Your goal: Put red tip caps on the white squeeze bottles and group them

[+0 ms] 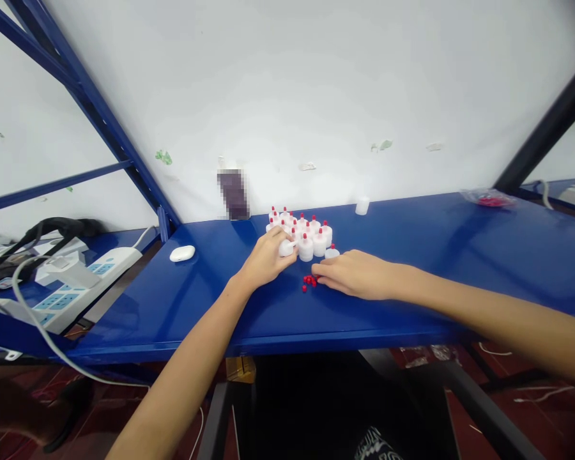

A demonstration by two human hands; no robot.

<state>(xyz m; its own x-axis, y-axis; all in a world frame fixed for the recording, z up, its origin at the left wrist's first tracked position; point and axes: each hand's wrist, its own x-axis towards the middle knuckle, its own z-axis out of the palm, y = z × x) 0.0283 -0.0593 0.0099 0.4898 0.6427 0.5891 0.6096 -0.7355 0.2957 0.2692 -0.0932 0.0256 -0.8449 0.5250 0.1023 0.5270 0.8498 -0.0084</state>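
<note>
My left hand (271, 257) is closed around a small white bottle (286, 248), tilted so that its bare nozzle points right. My right hand (352, 275) reaches down to a little pile of red caps (309, 280) on the blue table; its fingertips meet at the pile's right side, and whether a cap is between them is hidden. Behind both hands stands a cluster of white bottles (319, 241) with red tips, upright and close together. One more red-tipped bottle (332, 253) stands just behind my right hand, partly covered by it.
A white earbud case (182, 253) lies on the table (196, 313) at left. Near the wall stand a dark pixelated object (234, 195) and a white container (362, 206). A plastic bag with red contents (491, 199) lies far right. Power strips (91, 281) are left.
</note>
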